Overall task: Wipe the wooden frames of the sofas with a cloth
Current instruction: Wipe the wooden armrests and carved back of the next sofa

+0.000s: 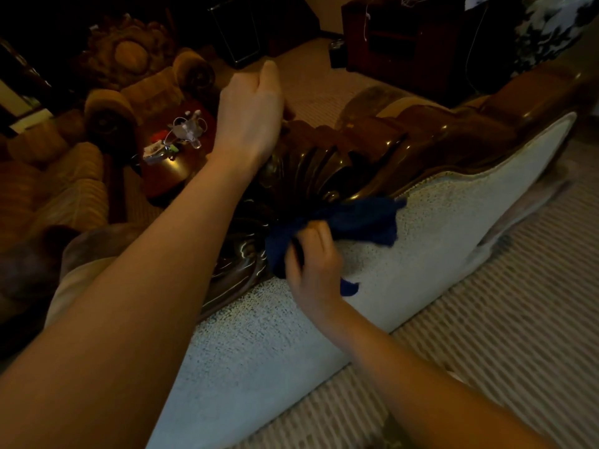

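A dark carved wooden frame (311, 166) with a fluted shell crest runs along the top of a sofa back covered in pale speckled fabric (421, 241). My right hand (312, 264) is shut on a dark blue cloth (356, 222), which is pressed against the lower edge of the carved crest where wood meets fabric. My left hand (249, 115) rests over the top of the crest, fingers curled over its far side and hidden there. Both forearms reach in from the bottom of the view.
Beyond the sofa back stands a small round dark table (171, 163) with clutter and cables. A second carved sofa (129, 89) with rolled arms sits at the far left. A dark cabinet (405, 37) stands at the back. Striped carpet (486, 351) lies at the right.
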The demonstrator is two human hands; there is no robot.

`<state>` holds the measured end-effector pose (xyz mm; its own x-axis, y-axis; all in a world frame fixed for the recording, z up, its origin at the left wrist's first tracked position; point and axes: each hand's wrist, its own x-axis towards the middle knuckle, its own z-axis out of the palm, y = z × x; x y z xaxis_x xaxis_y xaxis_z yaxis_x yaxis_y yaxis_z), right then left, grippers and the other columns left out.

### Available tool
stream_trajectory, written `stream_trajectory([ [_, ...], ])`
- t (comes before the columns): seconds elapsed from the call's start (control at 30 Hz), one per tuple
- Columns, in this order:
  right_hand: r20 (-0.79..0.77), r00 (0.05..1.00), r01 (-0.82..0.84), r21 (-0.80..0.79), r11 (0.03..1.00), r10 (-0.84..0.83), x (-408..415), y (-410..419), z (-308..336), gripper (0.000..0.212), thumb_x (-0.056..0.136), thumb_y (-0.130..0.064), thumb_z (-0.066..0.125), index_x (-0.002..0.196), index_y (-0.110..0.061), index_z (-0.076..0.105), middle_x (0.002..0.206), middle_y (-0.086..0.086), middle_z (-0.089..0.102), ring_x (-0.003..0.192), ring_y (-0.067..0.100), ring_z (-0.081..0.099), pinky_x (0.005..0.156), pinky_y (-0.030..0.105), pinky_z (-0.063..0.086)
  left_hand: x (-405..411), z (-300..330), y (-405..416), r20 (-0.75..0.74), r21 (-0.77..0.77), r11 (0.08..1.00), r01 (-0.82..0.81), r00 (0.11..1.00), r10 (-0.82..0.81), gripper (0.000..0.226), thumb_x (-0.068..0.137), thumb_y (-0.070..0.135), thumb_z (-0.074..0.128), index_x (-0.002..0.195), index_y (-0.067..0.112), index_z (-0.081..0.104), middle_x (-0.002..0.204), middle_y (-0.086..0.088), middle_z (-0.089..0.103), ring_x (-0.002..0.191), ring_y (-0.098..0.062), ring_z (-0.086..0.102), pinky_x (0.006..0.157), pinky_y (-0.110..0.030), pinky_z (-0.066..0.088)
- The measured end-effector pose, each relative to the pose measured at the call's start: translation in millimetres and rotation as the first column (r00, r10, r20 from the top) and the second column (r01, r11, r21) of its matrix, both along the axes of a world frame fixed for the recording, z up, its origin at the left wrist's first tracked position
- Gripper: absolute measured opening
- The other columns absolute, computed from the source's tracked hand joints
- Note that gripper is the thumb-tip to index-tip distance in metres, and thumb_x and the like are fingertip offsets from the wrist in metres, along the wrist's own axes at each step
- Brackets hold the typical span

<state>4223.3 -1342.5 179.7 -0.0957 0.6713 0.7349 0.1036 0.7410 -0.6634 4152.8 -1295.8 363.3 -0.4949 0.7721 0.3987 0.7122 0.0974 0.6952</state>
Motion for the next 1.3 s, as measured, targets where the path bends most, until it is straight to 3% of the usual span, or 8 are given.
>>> stream_trajectory([
  [0.23,-0.166,0.986,-0.011,0.142,0.990,0.034,-14.0,7.1,62.1,0.006,0.088,-0.006,0.049,0.092,-0.010,0.047,0.085,0.014,0.058,0.074,0.015,0.050,0.058,0.018,0.039,-3.6,-0.5,1.3,0.052,0.032,0.999,0.019,0.998,-0.021,0.057,0.103,0.025,0.024,0.081,-0.004,0.068,0.077,-0.006,0.067,0.067,0.000,0.059,0.062,-0.002,0.038],
  [0.33,-0.127,0.992,0.043,0.237,0.970,-0.013,-18.7,8.5,41.0,0.007,0.095,-0.014,0.048,0.090,-0.010,0.047,0.080,0.012,0.059,0.071,0.016,0.050,0.056,0.025,0.046,-3.0,1.3,-1.8,0.090,0.026,0.997,0.068,0.994,-0.070,0.057,0.103,0.025,0.024,0.072,0.003,0.066,0.071,0.000,0.065,0.065,0.001,0.059,0.067,-0.008,0.041],
  [0.53,0.031,0.999,-0.042,0.170,0.985,0.037,-0.3,6.7,15.8,0.007,0.088,-0.011,0.050,0.092,-0.013,0.044,0.083,0.011,0.057,0.071,0.012,0.047,0.049,0.024,0.041,-9.8,-0.2,-3.2,0.145,0.076,0.991,0.113,0.982,-0.123,0.060,0.103,0.027,0.021,0.062,0.015,0.063,0.071,0.003,0.066,0.074,-0.006,0.061,0.088,-0.027,0.043],
  [0.7,-0.218,0.976,0.066,0.242,0.968,-0.012,-12.8,24.2,86.2,0.009,0.090,-0.005,0.051,0.097,-0.011,0.049,0.090,0.010,0.056,0.080,0.016,0.053,0.065,0.021,0.046,-12.5,5.4,-4.6,0.207,0.109,0.987,0.119,0.968,-0.140,0.058,0.104,0.023,0.019,0.065,0.013,0.062,0.068,0.003,0.066,0.070,-0.004,0.062,0.079,-0.019,0.045],
  [0.93,-0.080,0.997,-0.001,0.119,0.993,0.011,-5.2,14.0,28.9,0.006,0.091,-0.011,0.046,0.090,-0.014,0.041,0.091,0.001,0.041,0.072,0.012,0.043,0.056,0.019,0.035,-14.4,-2.9,-7.5,0.167,0.109,0.987,0.117,0.977,-0.134,0.059,0.104,0.024,0.019,0.068,0.007,0.062,0.074,-0.001,0.065,0.065,0.004,0.060,0.069,-0.005,0.041],
  [1.13,-0.293,0.953,0.086,0.021,0.996,-0.076,-9.9,39.2,103.7,0.011,0.085,-0.006,0.052,0.087,0.004,0.057,0.083,0.019,0.055,0.078,0.015,0.046,0.069,0.015,0.033,-13.5,1.7,-5.7,0.177,0.111,0.987,0.116,0.975,-0.135,0.051,0.095,0.034,0.027,0.061,0.013,0.060,0.059,0.004,0.062,0.063,-0.009,0.059,0.076,-0.028,0.045],
  [1.2,-0.317,0.945,0.107,0.047,0.993,-0.086,-8.6,48.0,97.0,0.015,0.085,-0.005,0.052,0.093,0.007,0.057,0.089,0.023,0.055,0.084,0.017,0.048,0.076,0.013,0.035,-8.2,0.9,-6.0,0.065,0.061,0.995,0.084,0.994,-0.088,0.050,0.091,0.035,0.029,0.063,0.006,0.059,0.062,-0.010,0.059,0.067,-0.027,0.055,0.076,-0.038,0.045],
  [1.3,-0.241,0.970,0.037,-0.022,0.999,-0.041,-11.4,21.7,56.2,0.013,0.086,-0.011,0.045,0.099,-0.010,0.044,0.102,0.014,0.045,0.086,0.013,0.044,0.079,0.006,0.033,-2.0,-4.3,-8.2,-0.087,0.086,0.987,0.133,0.988,-0.125,0.062,0.089,0.036,0.029,0.072,-0.014,0.061,0.074,-0.032,0.059,0.073,-0.040,0.053,0.076,-0.044,0.039],
])
